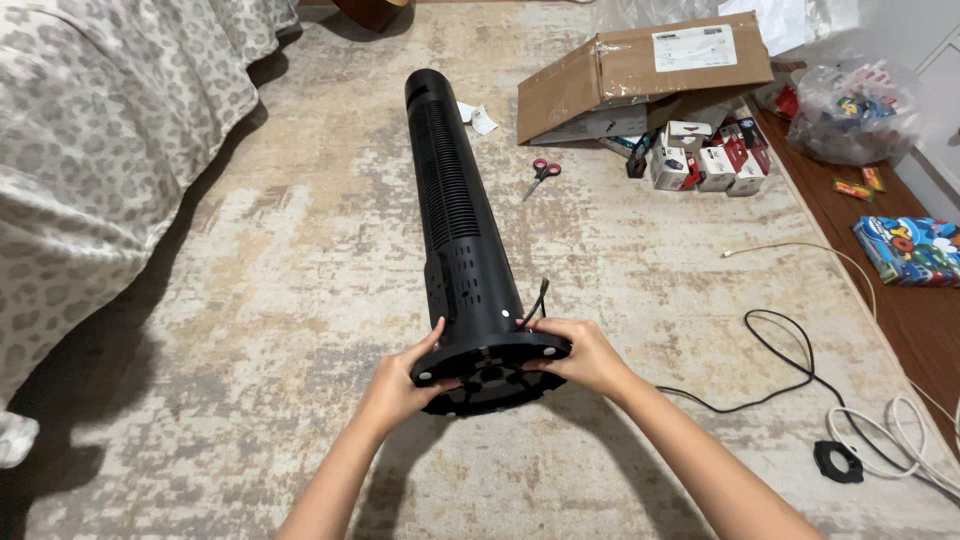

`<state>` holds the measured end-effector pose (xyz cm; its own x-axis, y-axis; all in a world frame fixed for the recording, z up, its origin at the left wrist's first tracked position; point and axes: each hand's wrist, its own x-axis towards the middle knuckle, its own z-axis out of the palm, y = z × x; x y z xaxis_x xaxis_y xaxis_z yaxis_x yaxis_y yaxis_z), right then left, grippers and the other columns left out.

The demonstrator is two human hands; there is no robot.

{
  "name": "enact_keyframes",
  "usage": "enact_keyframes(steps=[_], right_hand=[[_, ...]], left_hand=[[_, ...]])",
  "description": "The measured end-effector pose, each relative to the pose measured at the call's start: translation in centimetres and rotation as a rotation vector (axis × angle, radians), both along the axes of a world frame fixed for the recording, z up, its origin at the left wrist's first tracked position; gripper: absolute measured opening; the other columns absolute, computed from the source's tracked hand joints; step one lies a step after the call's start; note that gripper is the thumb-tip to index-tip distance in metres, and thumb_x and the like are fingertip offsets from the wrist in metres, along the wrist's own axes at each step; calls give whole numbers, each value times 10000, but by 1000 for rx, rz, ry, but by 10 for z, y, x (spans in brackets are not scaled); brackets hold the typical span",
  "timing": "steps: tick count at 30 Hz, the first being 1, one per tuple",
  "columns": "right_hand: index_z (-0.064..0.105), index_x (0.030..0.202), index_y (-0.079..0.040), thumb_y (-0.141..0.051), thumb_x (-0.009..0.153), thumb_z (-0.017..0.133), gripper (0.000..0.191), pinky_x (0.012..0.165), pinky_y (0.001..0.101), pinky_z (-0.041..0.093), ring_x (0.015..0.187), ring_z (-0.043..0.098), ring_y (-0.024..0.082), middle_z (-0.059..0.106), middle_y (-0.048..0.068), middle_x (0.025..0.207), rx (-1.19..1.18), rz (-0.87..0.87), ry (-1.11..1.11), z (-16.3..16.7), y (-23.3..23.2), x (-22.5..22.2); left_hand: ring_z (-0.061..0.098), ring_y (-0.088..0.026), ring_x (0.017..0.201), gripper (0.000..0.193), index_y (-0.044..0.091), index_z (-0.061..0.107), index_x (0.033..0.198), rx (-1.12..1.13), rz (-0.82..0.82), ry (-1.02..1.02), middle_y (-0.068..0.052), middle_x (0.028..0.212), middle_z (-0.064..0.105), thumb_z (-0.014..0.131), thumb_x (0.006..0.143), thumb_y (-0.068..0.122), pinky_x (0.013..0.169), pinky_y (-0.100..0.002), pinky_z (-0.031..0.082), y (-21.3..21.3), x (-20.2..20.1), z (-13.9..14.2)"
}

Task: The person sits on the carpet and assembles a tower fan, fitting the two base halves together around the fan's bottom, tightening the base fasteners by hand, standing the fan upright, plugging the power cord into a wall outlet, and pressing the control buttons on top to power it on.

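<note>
Both your hands are clamped on the round black plastic base at the near end of the tall black plastic tower fan. Your left hand grips the rim at about 9 o'clock, thumb up along the fan body and fingers curled under the disc. Your right hand grips it at about 3 o'clock, fingers pressed together over the top edge. The base sits against the fan's lower end, its ribbed underside facing you.

The fan lies flat on the beige patterned rug, its slotted grille running away from you toward 12 o'clock. A thin black power cord leaves the fan near your right hand and loops across the rug toward 3 o'clock, ending beside a black ring-shaped plastic nut and a coiled white cable.

At 1 o'clock, well apart from the fan, lie red-handled scissors, and beyond them an opened brown cardboard box with a cluster of small red-and-white boxes just beside it. At 9 to 11 o'clock a leopard-print bedspread hangs down to the rug.
</note>
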<state>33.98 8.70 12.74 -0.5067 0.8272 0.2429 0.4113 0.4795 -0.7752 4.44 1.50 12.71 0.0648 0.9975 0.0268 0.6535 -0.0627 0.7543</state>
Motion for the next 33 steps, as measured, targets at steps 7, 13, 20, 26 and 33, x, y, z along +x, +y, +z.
enact_keyframes(steps=[7,13,20,26,33], right_hand=[[725,1155,-42,-91,695,895,493,861,323,598,1053,763,185,773,83,1217,-5,10,34,-2,3,5],[727,1223,-102,-87,737,856,503,805,311,610,938,753,147,802,54,1119,-238,-122,-3,7,-6,1],[698,1271,-94,-98,758,869,541,961,319,560,1090,723,152,760,52,1199,-203,-163,27,-4,-14,13],[633,1341,-107,-60,763,816,608,1016,334,538,1145,707,172,759,88,1186,-169,-232,147,-19,-19,33],[676,1220,-101,-106,689,880,569,829,343,580,884,745,196,785,102,1021,-108,-221,-33,-21,-22,24]], left_hand=[[691,-325,1172,896,330,489,1491,146,-35,-15,-177,1245,714,875,722,81,933,-405,562,5,1,-6],[744,-352,1011,887,425,460,1545,-193,55,101,-30,1427,651,829,801,112,882,-433,594,8,10,4],[385,-295,1428,1172,413,267,1574,-179,-103,247,-54,1617,383,1008,673,299,1132,-496,326,7,10,27],[588,-315,1282,1219,357,294,1554,14,-54,149,-95,1435,580,957,547,179,1073,-422,491,-6,10,29],[611,-355,1232,1023,294,457,1485,197,-54,115,-140,1358,640,935,595,133,1011,-427,523,-10,9,14]])
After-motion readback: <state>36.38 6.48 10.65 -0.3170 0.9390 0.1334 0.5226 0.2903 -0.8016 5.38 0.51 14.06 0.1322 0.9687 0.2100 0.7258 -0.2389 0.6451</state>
